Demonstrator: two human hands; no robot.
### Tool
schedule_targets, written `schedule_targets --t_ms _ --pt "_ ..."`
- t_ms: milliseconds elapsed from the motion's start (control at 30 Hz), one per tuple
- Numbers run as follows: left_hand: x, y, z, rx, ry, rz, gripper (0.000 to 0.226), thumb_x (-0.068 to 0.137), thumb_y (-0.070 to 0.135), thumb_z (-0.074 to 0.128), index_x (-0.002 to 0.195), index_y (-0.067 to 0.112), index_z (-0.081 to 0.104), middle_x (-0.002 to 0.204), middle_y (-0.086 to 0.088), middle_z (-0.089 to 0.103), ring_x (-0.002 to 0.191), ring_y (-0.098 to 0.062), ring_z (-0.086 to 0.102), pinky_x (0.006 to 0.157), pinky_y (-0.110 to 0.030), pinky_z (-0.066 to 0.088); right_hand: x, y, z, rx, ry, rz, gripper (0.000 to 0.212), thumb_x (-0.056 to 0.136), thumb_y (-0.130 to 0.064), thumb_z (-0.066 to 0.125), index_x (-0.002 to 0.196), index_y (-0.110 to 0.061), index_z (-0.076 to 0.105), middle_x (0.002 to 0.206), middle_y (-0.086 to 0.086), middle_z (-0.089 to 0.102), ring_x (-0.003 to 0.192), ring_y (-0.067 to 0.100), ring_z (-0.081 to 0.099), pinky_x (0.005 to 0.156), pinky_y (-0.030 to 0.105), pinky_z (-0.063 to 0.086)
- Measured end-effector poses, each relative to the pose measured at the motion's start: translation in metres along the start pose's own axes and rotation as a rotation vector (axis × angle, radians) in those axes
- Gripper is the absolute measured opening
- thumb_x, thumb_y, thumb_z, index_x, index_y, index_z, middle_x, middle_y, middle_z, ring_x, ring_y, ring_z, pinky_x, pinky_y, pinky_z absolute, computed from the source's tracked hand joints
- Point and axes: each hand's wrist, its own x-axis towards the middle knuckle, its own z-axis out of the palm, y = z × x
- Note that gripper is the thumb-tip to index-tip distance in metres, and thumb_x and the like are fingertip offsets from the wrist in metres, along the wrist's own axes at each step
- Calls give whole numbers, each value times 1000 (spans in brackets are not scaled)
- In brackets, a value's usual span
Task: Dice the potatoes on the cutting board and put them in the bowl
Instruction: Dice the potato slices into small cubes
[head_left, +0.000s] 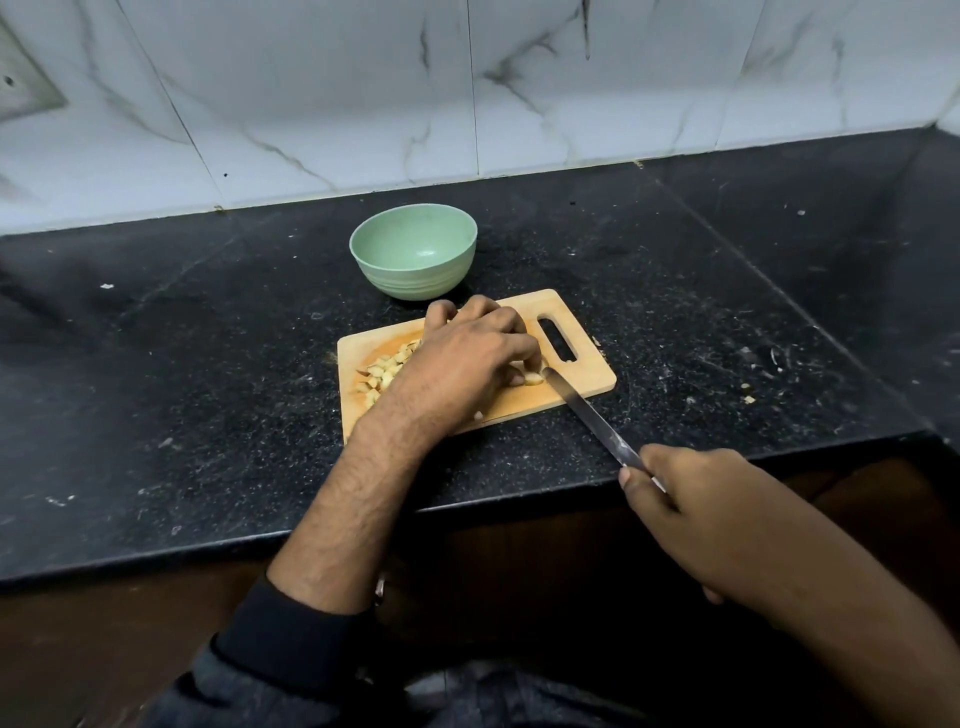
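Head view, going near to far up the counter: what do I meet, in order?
Right hand gripping the knife → cutting board with diced potato under the left hand → green bowl → marble wall.

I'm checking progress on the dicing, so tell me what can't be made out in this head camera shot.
- Potato under the left hand: the hand hides how much is left uncut.
- Diced pieces: partly behind the left hand, no count possible.
- Knife handle: hidden inside the right hand.
- Right forearm: cut off by the frame edge.
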Motion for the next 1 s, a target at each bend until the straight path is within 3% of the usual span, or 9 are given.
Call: schedule_targets --t_ms 167,467,1000 --pt "11 -8 -5 10 -127 46 21 93 54 57 110 44 64 116 19 53 117 -10 38 80 -34 15 -1 1 -2 26 25 6 35 104 -45 36 79 -22 46 68 0 58 50 6 51 66 36 54" --pt "-2 -10 -9 -51 -58 155 19 96 43 56 112 37 64 117 19 59 125 -8 40 102 -41 20 -1 0 -1 26 9 -1 35 102 -49 35 79 -24 44 68 0 57 53 7 51 71 40 56" --pt "-5 -11 -13 3 -96 56 27 94 53 56 111 33 62 109 18 58 113 -10 41 98 -40 23 2 -7 3 16 21 -48 37 104 -49 34 79 -24 44 64 0 57 51 4 52 67 36 56"
